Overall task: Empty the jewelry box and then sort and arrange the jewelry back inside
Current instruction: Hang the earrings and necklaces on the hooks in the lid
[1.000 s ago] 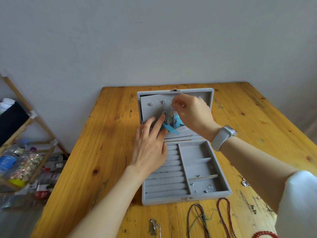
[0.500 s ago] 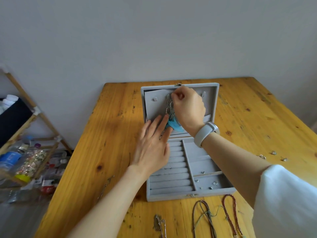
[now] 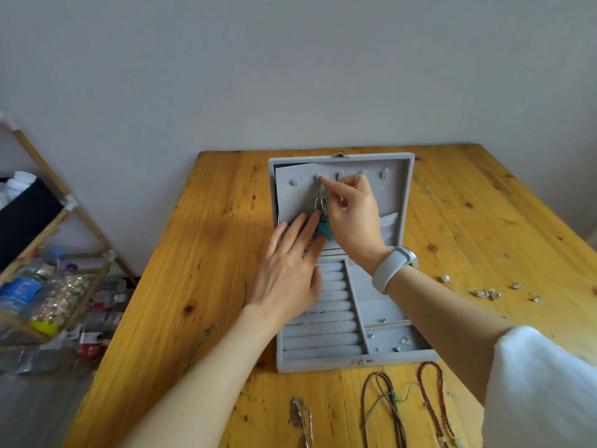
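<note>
Silver necklace [image 3: 321, 202] seemingly hooked, right hand [image 3: 353, 215] raised

Right hand [image 3: 352, 218] uncurled — fingers [image 3: 326, 182] at hook [image 3: 319, 178].

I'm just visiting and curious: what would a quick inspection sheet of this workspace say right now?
Surface: wooden table, yellowish, with dark knots and marks.
Job's things: grey jewelry box open; silver necklace with a teal pendant held at a lid hook; small earrings in a front compartment.
Clutter: cord necklaces and red bead strand in front of the box; small silver pieces on the table to its right.
Hands: left hand flat, fingers on the pendant; right hand pinches the chain's top.
Cables: nothing seen.
Surroundings: plain wall; wooden rack with bottles to the left.
</note>
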